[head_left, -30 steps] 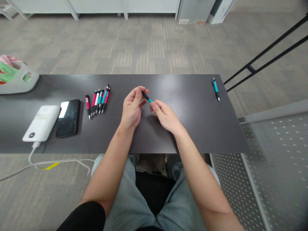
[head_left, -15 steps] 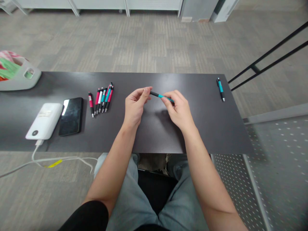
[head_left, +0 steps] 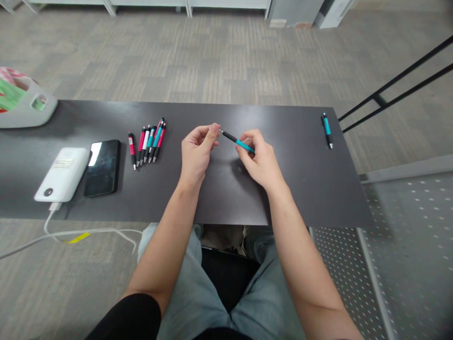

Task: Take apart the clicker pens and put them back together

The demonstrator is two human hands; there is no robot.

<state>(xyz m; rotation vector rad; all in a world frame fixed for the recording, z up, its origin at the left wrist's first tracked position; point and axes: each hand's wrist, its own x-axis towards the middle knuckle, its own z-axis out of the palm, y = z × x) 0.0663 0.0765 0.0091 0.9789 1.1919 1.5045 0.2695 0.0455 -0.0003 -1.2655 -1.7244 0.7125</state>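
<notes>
A grey carpet floor [head_left: 170, 66] spreads beyond the far edge of the desk [head_left: 311, 193], which is dark and bare-topped along its near edge in front of the person. A dotted grey panel [head_left: 410, 236] is just past the desk's right edge. At the desk's far left corner stands a white basket [head_left: 46, 113], cut off by the view, with coloured cloth or plastic inside.

Both hands are raised over the middle of the desk, well apart from its side edges. The right hand [head_left: 256, 153] pinches the blue barrel of a pen between thumb and fingers. The left hand [head_left: 203, 146] has thumb and fingertips drawn together at the pen's silver tip; I cannot tell whether they pinch it. A broad stretch of desk surface shows from the right hand to the desk's right edge.

On the desk's left part lie a white power bank [head_left: 63, 172], its cable [head_left: 85, 232] dropping over the near edge, and a black phone [head_left: 102, 167] just beside it.

The held pen [head_left: 233, 139] slants above the desk's middle. Pink, white and blue pens [head_left: 145, 145] lie left of the desk's middle, with open surface between them and the left hand. A lone blue pen [head_left: 327, 130] lies near the desk's far right corner.
</notes>
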